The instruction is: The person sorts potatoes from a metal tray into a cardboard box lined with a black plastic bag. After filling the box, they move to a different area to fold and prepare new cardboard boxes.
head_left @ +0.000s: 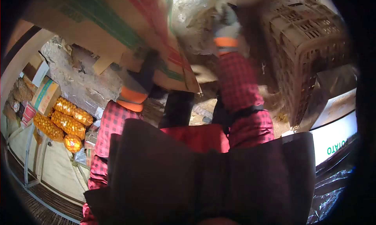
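A large brown cardboard box (113,19) with green and red printing fills the upper left, tilted in front of me. My left hand (143,76), in a dark glove with an orange cuff, is closed at the box's lower edge; its fingertips are dark and blurred. Farther forward, my right hand (227,25) wears a grey glove with an orange cuff. It reaches toward crumpled, pale plastic-like material (199,23) beside the box. Motion smears its fingers, so whether it holds anything does not show.
At right stands a brown slatted plastic crate (309,41), with a white box marked POTATO (337,139) nearer me. Bags of orange-yellow round items (64,121) and a small carton (45,94) lie at left. Torn cardboard and plastic litter the dirt floor (90,82).
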The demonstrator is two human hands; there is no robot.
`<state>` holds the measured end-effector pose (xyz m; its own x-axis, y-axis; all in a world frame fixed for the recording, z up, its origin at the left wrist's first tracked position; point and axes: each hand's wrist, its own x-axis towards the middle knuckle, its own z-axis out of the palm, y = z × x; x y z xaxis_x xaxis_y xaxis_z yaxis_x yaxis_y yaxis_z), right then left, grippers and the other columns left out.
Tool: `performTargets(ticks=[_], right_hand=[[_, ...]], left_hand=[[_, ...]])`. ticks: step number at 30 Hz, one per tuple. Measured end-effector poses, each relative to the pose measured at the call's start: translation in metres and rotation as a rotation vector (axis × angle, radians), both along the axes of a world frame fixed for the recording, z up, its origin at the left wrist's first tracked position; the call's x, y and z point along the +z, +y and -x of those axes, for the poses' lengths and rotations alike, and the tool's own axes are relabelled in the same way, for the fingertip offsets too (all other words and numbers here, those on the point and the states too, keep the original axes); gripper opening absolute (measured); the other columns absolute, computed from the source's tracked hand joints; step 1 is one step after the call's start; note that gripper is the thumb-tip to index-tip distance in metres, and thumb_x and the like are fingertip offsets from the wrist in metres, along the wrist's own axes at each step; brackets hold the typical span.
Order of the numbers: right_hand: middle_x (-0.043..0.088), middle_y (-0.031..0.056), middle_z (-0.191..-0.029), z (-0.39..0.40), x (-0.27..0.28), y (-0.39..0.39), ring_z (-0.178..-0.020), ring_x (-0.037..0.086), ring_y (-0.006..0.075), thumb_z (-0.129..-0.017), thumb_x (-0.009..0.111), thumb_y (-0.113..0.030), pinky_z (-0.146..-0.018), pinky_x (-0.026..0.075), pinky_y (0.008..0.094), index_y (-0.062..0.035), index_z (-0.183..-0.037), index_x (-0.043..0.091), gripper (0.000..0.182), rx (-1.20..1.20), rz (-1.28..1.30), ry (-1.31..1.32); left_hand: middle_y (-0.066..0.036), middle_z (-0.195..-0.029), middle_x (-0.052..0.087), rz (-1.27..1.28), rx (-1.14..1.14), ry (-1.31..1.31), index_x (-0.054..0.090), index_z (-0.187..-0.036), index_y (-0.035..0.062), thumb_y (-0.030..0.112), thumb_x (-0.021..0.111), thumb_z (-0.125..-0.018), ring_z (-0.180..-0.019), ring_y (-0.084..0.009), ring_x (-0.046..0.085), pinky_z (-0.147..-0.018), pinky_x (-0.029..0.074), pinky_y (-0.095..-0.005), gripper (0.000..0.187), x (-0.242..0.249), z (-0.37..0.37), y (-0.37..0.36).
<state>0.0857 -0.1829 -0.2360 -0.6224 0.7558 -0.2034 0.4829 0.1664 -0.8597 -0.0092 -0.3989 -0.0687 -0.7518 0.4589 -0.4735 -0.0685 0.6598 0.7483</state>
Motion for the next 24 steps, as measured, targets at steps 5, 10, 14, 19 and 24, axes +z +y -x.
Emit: performTargets(ticks=[5, 10, 14, 19, 24], right_hand=[[0.069, 0.0163, -0.108, 0.058, 0.043, -0.077, -0.1, 0.066, 0.0317, -0.09, 0.061, -0.016, -0.09, 0.051, 0.0394, -0.0017, -0.124, 0.061, 0.037, 0.599, -0.455, -0.306], [0.069, 0.0194, -0.111, 0.016, -0.005, -0.081, -0.101, 0.067, 0.0321, -0.086, 0.07, -0.012, -0.089, 0.052, 0.036, 0.0038, -0.13, 0.056, 0.048, 0.455, 0.301, 0.065], [0.069, 0.0103, -0.106, -0.006, 0.011, -0.003, -0.091, 0.066, 0.0224, -0.092, 0.061, -0.018, -0.078, 0.053, 0.0328, 0.0013, -0.117, 0.063, 0.032, 0.123, 0.257, -0.139], [0.067, 0.0102, -0.111, 0.002, -0.027, 0.02, -0.096, 0.066, 0.0235, -0.096, 0.053, -0.028, -0.081, 0.053, 0.0354, -0.0021, -0.116, 0.064, 0.034, -0.093, 0.127, -0.494], [0.068, 0.0104, -0.109, -0.001, -0.058, 0.002, -0.097, 0.066, 0.0258, -0.093, 0.056, -0.025, -0.083, 0.053, 0.039, -0.0038, -0.11, 0.066, 0.029, 0.346, 0.011, -0.438]], left_hand=[[-0.011, -0.114, 0.067, 0.115, 0.017, -0.108, 0.067, -0.114, 0.0019, 0.019, 0.066, -0.091, -0.107, -0.0212, 0.062, -0.094, 0.047, -0.0347, 0.028, 0.012, 0.006, 0.005], [-0.01, -0.112, 0.067, 0.116, 0.106, -0.157, 0.067, -0.112, 0.0009, 0.015, 0.066, -0.09, -0.104, -0.0204, 0.063, -0.089, 0.05, -0.035, 0.026, -0.001, 0.01, -0.027], [-0.009, -0.119, 0.063, -0.021, 0.148, -0.233, 0.061, -0.121, 0.0005, 0.012, 0.067, -0.092, -0.106, -0.0163, 0.06, -0.09, 0.05, -0.0322, 0.031, 0.001, 0.005, -0.025], [-0.008, -0.122, 0.061, 0.064, -0.009, -0.119, 0.061, -0.12, 0.0014, 0.013, 0.064, -0.095, -0.107, -0.0168, 0.059, -0.091, 0.05, -0.0329, 0.028, -0.016, 0.005, -0.046], [-0.013, -0.114, 0.068, -0.045, 0.069, -0.166, 0.069, -0.11, 0.0057, 0.017, 0.057, -0.095, -0.112, -0.0276, 0.059, -0.099, 0.044, -0.042, 0.023, -0.018, 0.007, -0.053]])
